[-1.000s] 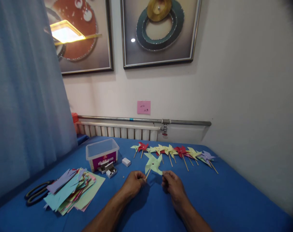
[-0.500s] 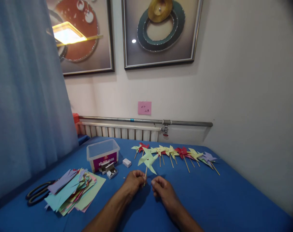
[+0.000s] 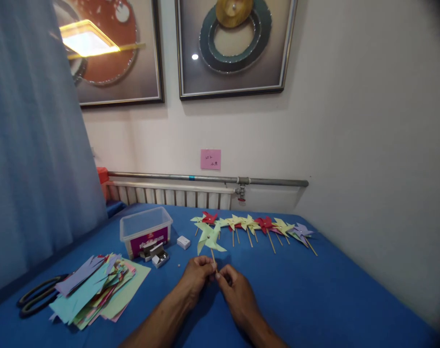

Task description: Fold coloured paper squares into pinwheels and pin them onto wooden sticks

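Observation:
A pale green paper pinwheel on a thin wooden stick stands upright before me, its stick leaning slightly left at the top. My left hand is closed around the lower stick between thumb and fingers. Close beside it, my right hand has its thumb and fingertips pinched together at the stick's lower end, seemingly on it. Behind the hands lies a row of finished pinwheels in red, yellow, purple and green, their sticks pointing toward me.
On the left are a pile of coloured paper, black-handled scissors, a clear plastic tub, an open small box of pins and a small white box. A radiator and pipe run behind the blue-covered table.
My right hand has come in to the stick's lower end beside my left hand. The pinwheel's head has tilted to the left and turned. The whole view has shifted slightly.

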`<act>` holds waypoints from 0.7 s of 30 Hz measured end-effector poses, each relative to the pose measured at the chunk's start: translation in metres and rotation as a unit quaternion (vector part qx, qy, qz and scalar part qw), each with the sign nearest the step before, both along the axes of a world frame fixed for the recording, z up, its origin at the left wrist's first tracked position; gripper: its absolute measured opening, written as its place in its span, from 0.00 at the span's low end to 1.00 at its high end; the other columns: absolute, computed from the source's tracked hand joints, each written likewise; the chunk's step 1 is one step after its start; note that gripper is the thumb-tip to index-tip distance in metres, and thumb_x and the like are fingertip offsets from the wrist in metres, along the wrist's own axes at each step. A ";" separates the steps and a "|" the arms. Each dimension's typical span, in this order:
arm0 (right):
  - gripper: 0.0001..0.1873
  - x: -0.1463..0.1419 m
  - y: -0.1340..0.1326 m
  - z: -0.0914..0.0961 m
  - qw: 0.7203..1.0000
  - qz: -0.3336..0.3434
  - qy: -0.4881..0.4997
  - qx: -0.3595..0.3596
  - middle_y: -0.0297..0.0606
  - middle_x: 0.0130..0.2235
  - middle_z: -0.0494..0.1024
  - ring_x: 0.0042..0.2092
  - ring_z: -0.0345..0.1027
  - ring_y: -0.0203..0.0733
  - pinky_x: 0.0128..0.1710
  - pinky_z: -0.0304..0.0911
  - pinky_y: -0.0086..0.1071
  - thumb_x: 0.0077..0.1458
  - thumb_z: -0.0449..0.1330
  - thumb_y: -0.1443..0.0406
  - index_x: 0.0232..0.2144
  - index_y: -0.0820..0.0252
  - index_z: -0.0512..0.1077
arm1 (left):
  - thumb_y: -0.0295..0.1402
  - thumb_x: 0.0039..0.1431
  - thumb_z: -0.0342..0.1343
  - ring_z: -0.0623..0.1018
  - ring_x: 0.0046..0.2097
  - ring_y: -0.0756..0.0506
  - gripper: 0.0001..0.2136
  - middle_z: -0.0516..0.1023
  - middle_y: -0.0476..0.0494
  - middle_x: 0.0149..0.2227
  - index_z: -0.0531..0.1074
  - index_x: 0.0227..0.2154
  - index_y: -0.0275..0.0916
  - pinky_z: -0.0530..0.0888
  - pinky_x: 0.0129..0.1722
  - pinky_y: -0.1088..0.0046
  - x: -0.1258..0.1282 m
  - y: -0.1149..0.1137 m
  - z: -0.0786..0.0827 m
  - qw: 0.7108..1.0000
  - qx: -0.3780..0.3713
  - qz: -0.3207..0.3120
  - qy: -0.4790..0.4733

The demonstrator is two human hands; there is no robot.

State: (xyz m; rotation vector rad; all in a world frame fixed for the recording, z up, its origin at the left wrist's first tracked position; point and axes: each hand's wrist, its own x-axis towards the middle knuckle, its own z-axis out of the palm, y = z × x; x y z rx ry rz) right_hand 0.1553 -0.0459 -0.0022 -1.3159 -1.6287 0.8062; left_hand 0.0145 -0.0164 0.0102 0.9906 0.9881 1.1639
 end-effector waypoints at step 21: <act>0.08 -0.004 0.005 -0.008 0.996 -0.076 -0.032 -0.031 0.31 0.25 0.76 0.27 0.66 0.38 0.28 0.53 0.30 0.57 0.57 0.63 0.26 0.55 0.69 | 0.46 0.35 0.69 0.62 0.18 0.54 0.19 0.69 0.51 0.15 0.70 0.20 0.38 0.56 0.21 0.76 0.007 0.004 -0.013 0.999 -0.006 0.015 0.046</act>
